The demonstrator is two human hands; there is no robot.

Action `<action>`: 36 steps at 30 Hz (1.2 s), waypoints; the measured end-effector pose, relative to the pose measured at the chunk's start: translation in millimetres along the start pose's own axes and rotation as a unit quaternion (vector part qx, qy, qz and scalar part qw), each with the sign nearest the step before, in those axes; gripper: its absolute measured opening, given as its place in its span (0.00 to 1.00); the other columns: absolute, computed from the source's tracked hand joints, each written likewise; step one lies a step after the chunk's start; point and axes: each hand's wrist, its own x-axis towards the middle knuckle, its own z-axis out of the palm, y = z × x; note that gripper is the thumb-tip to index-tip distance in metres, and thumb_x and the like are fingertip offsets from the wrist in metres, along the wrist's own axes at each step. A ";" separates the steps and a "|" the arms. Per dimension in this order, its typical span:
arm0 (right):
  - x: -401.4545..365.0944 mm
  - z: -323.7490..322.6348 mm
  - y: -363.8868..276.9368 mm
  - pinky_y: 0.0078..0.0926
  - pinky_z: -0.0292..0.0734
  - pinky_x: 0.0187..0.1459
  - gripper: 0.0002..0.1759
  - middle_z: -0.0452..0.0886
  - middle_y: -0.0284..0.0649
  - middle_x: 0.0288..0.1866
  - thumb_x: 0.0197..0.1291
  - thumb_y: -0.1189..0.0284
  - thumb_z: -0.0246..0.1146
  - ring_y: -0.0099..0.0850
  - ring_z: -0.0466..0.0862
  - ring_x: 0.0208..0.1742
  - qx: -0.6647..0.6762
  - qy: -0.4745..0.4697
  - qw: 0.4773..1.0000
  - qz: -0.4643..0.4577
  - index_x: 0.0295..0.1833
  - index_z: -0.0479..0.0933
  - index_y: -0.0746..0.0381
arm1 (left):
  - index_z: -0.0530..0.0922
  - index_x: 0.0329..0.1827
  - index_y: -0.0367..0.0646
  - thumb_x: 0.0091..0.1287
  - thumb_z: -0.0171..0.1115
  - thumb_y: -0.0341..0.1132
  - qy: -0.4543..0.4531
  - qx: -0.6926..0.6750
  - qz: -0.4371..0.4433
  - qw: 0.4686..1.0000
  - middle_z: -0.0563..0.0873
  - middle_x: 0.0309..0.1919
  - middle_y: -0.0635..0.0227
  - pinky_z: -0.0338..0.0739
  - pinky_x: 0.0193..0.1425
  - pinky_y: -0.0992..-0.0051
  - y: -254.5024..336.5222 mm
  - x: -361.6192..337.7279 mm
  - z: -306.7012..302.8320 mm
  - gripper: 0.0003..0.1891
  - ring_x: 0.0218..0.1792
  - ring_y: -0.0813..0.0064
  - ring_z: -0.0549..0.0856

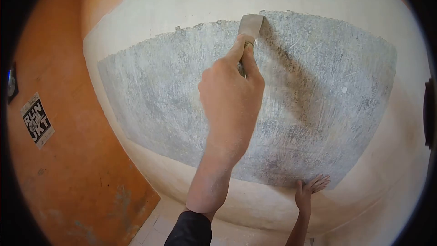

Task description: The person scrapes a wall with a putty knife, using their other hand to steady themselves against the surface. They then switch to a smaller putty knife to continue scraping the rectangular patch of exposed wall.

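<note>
My left hand is wrapped round the handle of a scraper, with a finger stretched up toward its blade. The wide metal blade points upward and meets the wall at the upper border of a rough grey patch. Most of the handle is hidden by the hand. Lower right, my right hand lies open against the wall at the patch's bottom edge, fingers spread and holding nothing. Smooth white coating covers the wall above the patch, with a ragged edge between the two.
An orange wall meets the white wall at a corner on the left. It bears a black-and-white sticker. A dark object sits at the far right edge. Light floor tiles show at the bottom.
</note>
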 end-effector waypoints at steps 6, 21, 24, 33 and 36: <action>1.5 1.6 14.0 0.65 0.12 0.76 0.57 0.15 0.73 0.81 0.73 0.52 0.57 0.67 0.14 0.81 -0.026 0.012 1.000 -0.009 0.80 0.25 0.78 | 0.86 0.59 0.42 0.77 0.56 0.35 0.021 0.048 0.029 0.998 0.84 0.19 0.50 0.77 0.25 0.57 -2.7 5.8 23.9 0.15 0.22 0.52 0.87; 2.6 3.9 17.3 0.64 0.13 0.77 0.56 0.16 0.69 0.82 0.75 0.51 0.54 0.65 0.16 0.82 -0.036 0.017 0.999 -0.017 0.81 0.24 0.74 | 0.86 0.59 0.42 0.76 0.56 0.33 -0.022 0.053 -0.005 0.998 0.83 0.18 0.50 0.77 0.25 0.60 8.4 -9.0 6.4 0.15 0.20 0.54 0.87; 0.5 0.5 16.5 0.63 0.13 0.77 0.56 0.16 0.69 0.82 0.75 0.50 0.54 0.64 0.16 0.82 -0.036 0.009 0.999 -0.020 0.81 0.25 0.75 | 0.86 0.60 0.44 0.76 0.56 0.34 -0.004 0.047 0.002 0.999 0.83 0.18 0.50 0.77 0.25 0.60 7.5 -6.3 15.1 0.15 0.21 0.54 0.87; -0.3 -4.0 11.6 0.62 0.14 0.77 0.54 0.16 0.69 0.82 0.76 0.50 0.52 0.63 0.15 0.82 -0.043 -0.022 0.999 -0.008 0.81 0.26 0.74 | 0.86 0.59 0.41 0.76 0.57 0.35 -0.008 0.062 -0.001 0.998 0.84 0.18 0.53 0.77 0.23 0.59 4.8 -1.8 10.2 0.15 0.19 0.55 0.86; -5.1 -15.2 9.1 0.61 0.15 0.78 0.53 0.16 0.67 0.83 0.77 0.51 0.52 0.61 0.15 0.83 -0.029 -0.013 0.999 -0.019 0.82 0.26 0.72 | 0.85 0.60 0.40 0.76 0.56 0.35 -0.029 0.054 -0.001 0.998 0.83 0.17 0.54 0.76 0.22 0.60 5.8 -15.6 6.9 0.16 0.19 0.57 0.86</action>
